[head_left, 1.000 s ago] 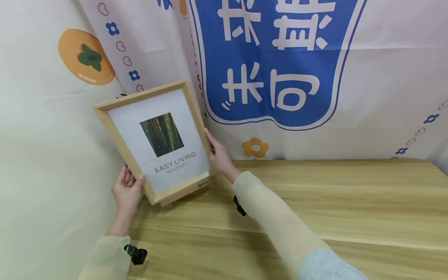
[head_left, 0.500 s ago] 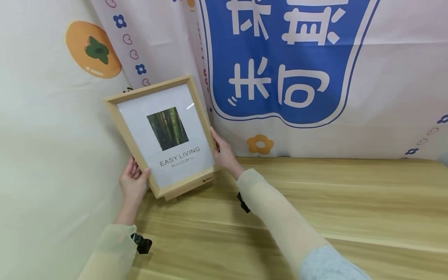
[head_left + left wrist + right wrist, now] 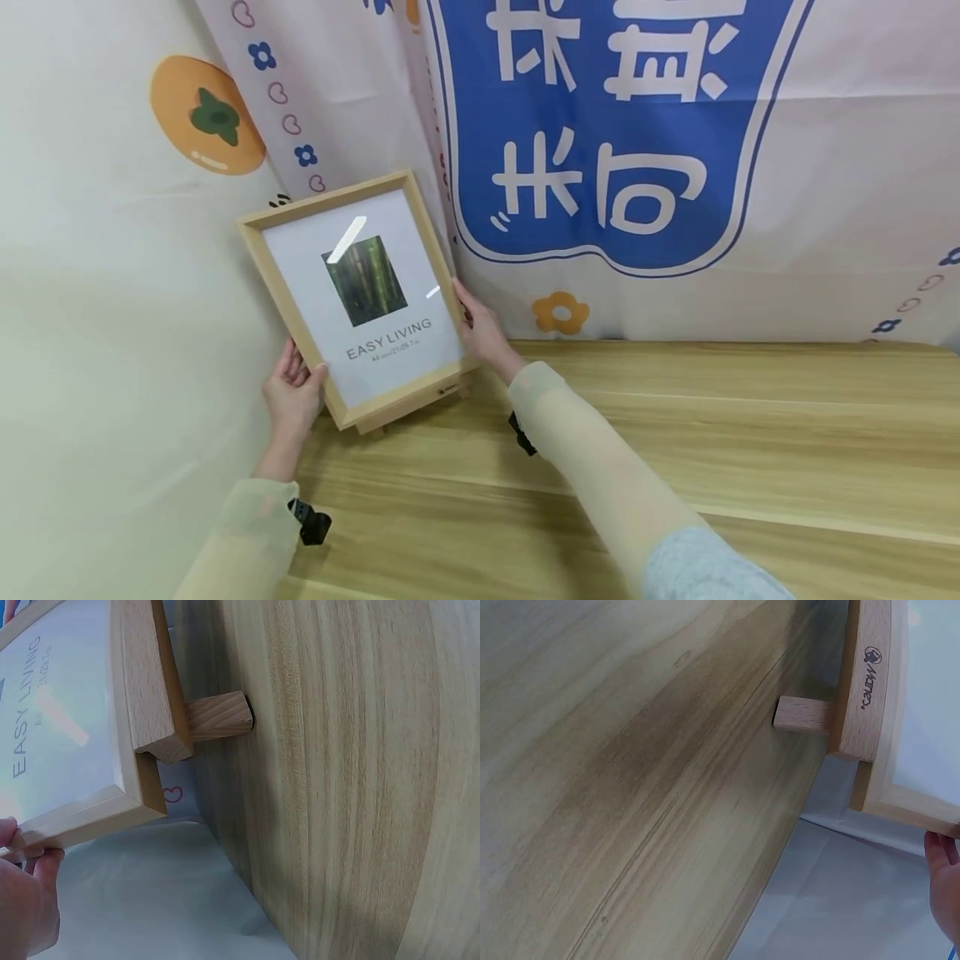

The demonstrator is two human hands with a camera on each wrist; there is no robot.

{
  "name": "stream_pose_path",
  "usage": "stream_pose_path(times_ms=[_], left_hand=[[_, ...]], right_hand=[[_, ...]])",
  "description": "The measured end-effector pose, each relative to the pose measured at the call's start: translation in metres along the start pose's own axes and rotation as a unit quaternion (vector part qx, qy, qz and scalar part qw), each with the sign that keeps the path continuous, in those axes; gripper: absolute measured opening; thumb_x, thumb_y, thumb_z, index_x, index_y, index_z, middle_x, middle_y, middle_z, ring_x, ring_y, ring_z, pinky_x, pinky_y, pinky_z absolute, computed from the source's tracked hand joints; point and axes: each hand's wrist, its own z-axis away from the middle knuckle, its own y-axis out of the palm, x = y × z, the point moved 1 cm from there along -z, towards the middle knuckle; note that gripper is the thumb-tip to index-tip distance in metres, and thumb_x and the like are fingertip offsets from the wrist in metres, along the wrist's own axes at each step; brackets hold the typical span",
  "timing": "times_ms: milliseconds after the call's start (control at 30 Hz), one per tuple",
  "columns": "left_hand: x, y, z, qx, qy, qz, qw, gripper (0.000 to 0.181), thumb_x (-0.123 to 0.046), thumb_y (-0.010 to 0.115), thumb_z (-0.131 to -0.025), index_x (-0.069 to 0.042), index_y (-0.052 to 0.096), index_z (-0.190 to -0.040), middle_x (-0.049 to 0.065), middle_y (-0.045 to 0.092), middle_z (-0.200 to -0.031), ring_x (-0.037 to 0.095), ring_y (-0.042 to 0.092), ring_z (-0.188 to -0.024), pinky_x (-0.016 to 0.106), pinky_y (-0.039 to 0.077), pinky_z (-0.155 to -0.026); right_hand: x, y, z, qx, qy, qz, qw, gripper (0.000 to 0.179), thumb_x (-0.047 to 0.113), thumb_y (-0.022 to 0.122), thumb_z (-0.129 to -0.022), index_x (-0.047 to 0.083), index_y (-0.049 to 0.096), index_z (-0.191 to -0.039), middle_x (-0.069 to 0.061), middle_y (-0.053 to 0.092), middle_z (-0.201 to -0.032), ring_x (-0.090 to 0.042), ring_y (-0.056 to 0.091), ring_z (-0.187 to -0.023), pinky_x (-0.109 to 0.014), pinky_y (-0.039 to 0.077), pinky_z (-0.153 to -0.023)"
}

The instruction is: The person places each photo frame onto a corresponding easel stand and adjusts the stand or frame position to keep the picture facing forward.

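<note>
A light wooden picture frame (image 3: 348, 292) with a bamboo print and the words "EASY LIVING" leans on a small wooden easel (image 3: 408, 410) in the left corner of the table. Its lower rail sits on the easel's ledge (image 3: 154, 682). My left hand (image 3: 291, 404) grips the frame's left side near the bottom, thumb in front and fingers behind. At the opposite side, my right hand (image 3: 483, 333) holds the right edge; part of its grip is hidden. The right wrist view shows the easel's stamped ledge (image 3: 862, 697) and one easel leg (image 3: 802, 714) on the table.
A wood-grain table (image 3: 675, 433) stretches to the right. Behind it hangs a printed cloth (image 3: 825, 200) with a large blue sign shape, and a pale cloth (image 3: 112, 333) with an orange fruit covers the left side. Both cloths are close to the frame.
The frame's left side has shifted a little to the right, so the frame looks slightly turned. Bright reflections now lie on its front. Both hands keep their hold; the head view has also shifted.
</note>
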Motion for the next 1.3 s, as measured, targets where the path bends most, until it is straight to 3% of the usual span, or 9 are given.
stream_pose_path(times_ms=[300, 433, 567, 733, 867, 967, 1100, 1200, 1300], left_hand=[[0.003, 0.000, -0.001, 0.006, -0.007, 0.012, 0.9999, 0.074, 0.014, 0.060, -0.086, -0.007, 0.030, -0.151, 0.016, 0.039, -0.148, 0.033, 0.044, -0.130, 0.026, 0.043, -0.102], [0.008, 0.000, 0.003, 0.010, 0.004, 0.006, 0.9999, 0.074, 0.012, 0.061, -0.088, -0.009, 0.030, -0.151, 0.017, 0.044, -0.146, 0.028, 0.051, -0.123, 0.024, 0.046, -0.099], [0.014, -0.005, 0.011, 0.019, 0.027, -0.004, 0.9994, 0.076, 0.009, 0.063, -0.088, -0.013, 0.030, -0.152, 0.018, 0.047, -0.142, 0.015, 0.055, -0.109, 0.016, 0.049, -0.090], [0.021, -0.018, 0.028, 0.035, 0.027, -0.010, 0.9990, 0.077, 0.009, 0.063, -0.089, -0.015, 0.029, -0.153, 0.020, 0.047, -0.141, 0.005, 0.055, -0.103, 0.009, 0.048, -0.083], [0.027, -0.020, 0.047, 0.068, 0.001, -0.049, 0.9965, 0.083, 0.006, 0.064, -0.090, -0.018, 0.020, -0.156, 0.018, 0.041, -0.147, 0.016, 0.052, -0.113, 0.010, 0.046, -0.088], [0.029, -0.019, 0.060, 0.084, -0.012, -0.083, 0.9929, 0.089, 0.003, 0.066, -0.090, -0.016, 0.012, -0.157, 0.018, 0.034, -0.151, 0.029, 0.045, -0.124, 0.027, 0.044, -0.101], [0.035, -0.013, 0.070, 0.094, -0.029, -0.092, 0.9909, 0.095, 0.001, 0.069, -0.088, -0.014, 0.005, -0.157, 0.023, 0.026, -0.153, 0.041, 0.035, -0.132, 0.050, 0.032, -0.110], [0.038, -0.007, 0.073, 0.101, -0.048, -0.088, 0.9898, 0.097, 0.001, 0.069, -0.088, -0.012, 0.002, -0.157, 0.024, 0.020, -0.155, 0.042, 0.030, -0.135, 0.051, 0.028, -0.112], [0.041, 0.000, 0.075, 0.111, -0.064, -0.068, 0.9894, 0.098, 0.006, 0.066, -0.088, -0.011, -0.003, -0.156, 0.024, 0.015, -0.157, 0.045, 0.031, -0.134, 0.044, 0.035, -0.110]], right_hand=[[-0.005, -0.003, 0.001, 0.012, -0.009, -0.020, 0.9997, 0.077, -0.015, 0.051, -0.091, 0.017, 0.025, -0.155, -0.011, 0.037, -0.152, -0.029, 0.050, -0.125, -0.032, 0.048, -0.098], [-0.012, -0.010, 0.007, 0.031, 0.001, -0.048, 0.9984, 0.074, -0.010, 0.053, -0.094, 0.014, 0.021, -0.156, -0.017, 0.038, -0.150, -0.033, 0.053, -0.120, -0.034, 0.049, -0.097], [-0.021, -0.017, 0.014, 0.039, 0.001, -0.066, 0.9970, 0.075, -0.009, 0.057, -0.093, 0.010, 0.020, -0.155, -0.023, 0.037, -0.148, -0.041, 0.054, -0.118, -0.037, 0.050, -0.097], [-0.025, -0.018, 0.025, 0.071, -0.002, -0.064, 0.9954, 0.078, -0.010, 0.059, -0.091, 0.010, 0.020, -0.155, -0.025, 0.038, -0.147, -0.043, 0.054, -0.117, -0.036, 0.051, -0.095], [-0.023, -0.016, 0.036, 0.090, 0.009, -0.079, 0.9927, 0.083, -0.009, 0.062, -0.090, 0.013, 0.018, -0.156, -0.021, 0.031, -0.152, -0.042, 0.047, -0.125, -0.040, 0.049, -0.097], [-0.024, -0.011, 0.045, 0.100, 0.012, -0.078, 0.9918, 0.084, -0.006, 0.063, -0.090, 0.015, 0.015, -0.157, -0.019, 0.025, -0.156, -0.039, 0.040, -0.132, -0.043, 0.045, -0.102], [-0.028, -0.002, 0.055, 0.095, 0.041, -0.065, 0.9925, 0.085, 0.001, 0.065, -0.092, 0.019, 0.014, -0.157, -0.017, 0.023, -0.156, -0.037, 0.042, -0.130, -0.040, 0.046, -0.101], [-0.033, 0.004, 0.059, 0.089, 0.069, -0.063, 0.9917, 0.087, 0.005, 0.068, -0.091, 0.022, 0.014, -0.157, -0.016, 0.024, -0.156, -0.035, 0.047, -0.126, -0.036, 0.047, -0.099], [-0.038, 0.008, 0.060, 0.079, 0.077, -0.066, 0.9916, 0.089, 0.007, 0.069, -0.089, 0.021, 0.014, -0.157, -0.016, 0.026, -0.155, -0.032, 0.045, -0.127, -0.035, 0.046, -0.100]])
